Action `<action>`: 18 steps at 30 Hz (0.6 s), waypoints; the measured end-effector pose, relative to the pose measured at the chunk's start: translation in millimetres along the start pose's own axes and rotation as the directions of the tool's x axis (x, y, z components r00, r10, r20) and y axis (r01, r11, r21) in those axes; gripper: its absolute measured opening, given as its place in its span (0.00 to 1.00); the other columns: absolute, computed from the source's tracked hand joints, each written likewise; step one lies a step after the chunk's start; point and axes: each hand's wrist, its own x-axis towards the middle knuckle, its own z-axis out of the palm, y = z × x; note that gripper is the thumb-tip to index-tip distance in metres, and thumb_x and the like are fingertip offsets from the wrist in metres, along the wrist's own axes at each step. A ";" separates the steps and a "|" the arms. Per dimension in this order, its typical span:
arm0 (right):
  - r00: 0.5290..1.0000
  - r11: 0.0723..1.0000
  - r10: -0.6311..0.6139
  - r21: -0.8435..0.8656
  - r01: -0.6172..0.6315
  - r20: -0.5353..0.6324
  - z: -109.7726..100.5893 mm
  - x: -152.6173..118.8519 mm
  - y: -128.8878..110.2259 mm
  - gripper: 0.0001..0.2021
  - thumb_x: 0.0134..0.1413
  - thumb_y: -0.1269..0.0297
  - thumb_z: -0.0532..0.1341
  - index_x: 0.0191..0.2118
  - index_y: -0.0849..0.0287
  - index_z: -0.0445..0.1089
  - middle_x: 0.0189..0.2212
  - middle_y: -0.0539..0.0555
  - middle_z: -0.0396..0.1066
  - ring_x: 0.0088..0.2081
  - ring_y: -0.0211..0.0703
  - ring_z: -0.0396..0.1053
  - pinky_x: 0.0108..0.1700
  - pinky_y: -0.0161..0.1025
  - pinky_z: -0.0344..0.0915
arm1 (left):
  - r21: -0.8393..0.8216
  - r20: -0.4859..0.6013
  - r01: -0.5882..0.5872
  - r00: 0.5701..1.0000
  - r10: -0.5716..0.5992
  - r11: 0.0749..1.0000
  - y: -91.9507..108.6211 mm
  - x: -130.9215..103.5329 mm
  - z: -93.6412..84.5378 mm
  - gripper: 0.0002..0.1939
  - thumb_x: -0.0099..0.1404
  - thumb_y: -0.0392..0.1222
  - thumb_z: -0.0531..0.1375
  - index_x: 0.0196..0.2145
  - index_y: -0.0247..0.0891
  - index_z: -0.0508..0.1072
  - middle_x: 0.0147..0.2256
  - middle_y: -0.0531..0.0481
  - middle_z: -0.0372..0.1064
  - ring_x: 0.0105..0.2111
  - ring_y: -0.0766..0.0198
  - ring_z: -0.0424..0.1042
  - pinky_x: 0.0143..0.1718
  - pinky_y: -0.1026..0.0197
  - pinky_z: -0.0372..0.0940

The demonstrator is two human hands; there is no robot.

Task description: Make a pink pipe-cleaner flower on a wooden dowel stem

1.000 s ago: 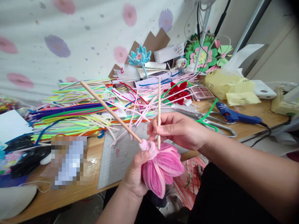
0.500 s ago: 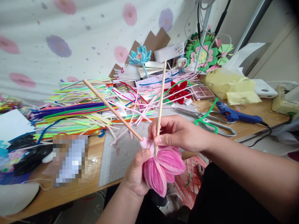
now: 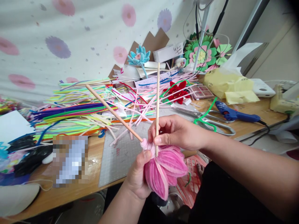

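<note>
Head view: left fingers clasp pink flower, right fingers pinch pale stick, scissors and pipe cleaners beyond.

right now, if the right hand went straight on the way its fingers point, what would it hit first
The right hand would probably meet the wrapped base of the pink flower first, very close by, though depth is unclear.

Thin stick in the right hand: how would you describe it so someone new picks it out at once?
At the wooden table's near edge, the left hand holds a pink flower. Just above its petals, the right hand pinches the thin stick, nearly upright in the picture. It is paler and slimmer than the browner stick slanting up-left from the flower's wrapped base.
</note>
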 end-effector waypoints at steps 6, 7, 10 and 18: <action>0.999 0.998 -0.045 0.034 0.045 -0.005 0.1 -1.1 3.2 0.12 0.50 0.63 0.67 0.27 0.64 0.65 0.29 0.51 0.67 0.32 0.34 0.67 0.36 0.33 0.64 | -0.018 0.009 -0.028 1.000 0.028 0.999 -1.1 -1.9 -3.1 0.19 0.54 0.43 0.66 0.44 0.40 0.76 0.31 0.49 0.77 0.42 0.50 0.75 0.52 0.51 0.64; 0.999 0.998 -0.048 0.032 0.049 -0.018 0.8 -1.6 3.6 0.12 0.50 0.63 0.67 0.27 0.64 0.65 0.28 0.50 0.67 0.31 0.34 0.67 0.35 0.33 0.64 | -0.024 0.007 -0.039 0.999 0.039 0.999 -0.7 -2.1 -1.8 0.19 0.54 0.43 0.66 0.44 0.40 0.76 0.30 0.50 0.77 0.41 0.51 0.76 0.52 0.51 0.64; 0.994 0.997 -0.077 0.013 0.079 -0.072 4.7 -2.9 4.3 0.13 0.50 0.60 0.68 0.27 0.63 0.66 0.26 0.50 0.67 0.29 0.34 0.67 0.34 0.33 0.65 | -0.039 -0.007 -0.083 0.997 0.083 0.996 0.9 -2.3 2.3 0.20 0.53 0.42 0.67 0.46 0.41 0.76 0.28 0.51 0.77 0.40 0.52 0.76 0.52 0.52 0.64; 0.975 0.988 -0.144 -0.087 0.131 -0.166 12.8 -4.2 11.2 0.13 0.50 0.56 0.67 0.29 0.62 0.69 0.29 0.52 0.72 0.33 0.39 0.72 0.38 0.38 0.70 | -0.079 -0.074 -0.117 0.991 0.111 0.990 4.8 -2.9 1.0 0.19 0.53 0.40 0.67 0.45 0.40 0.76 0.33 0.51 0.79 0.35 0.58 0.78 0.48 0.57 0.68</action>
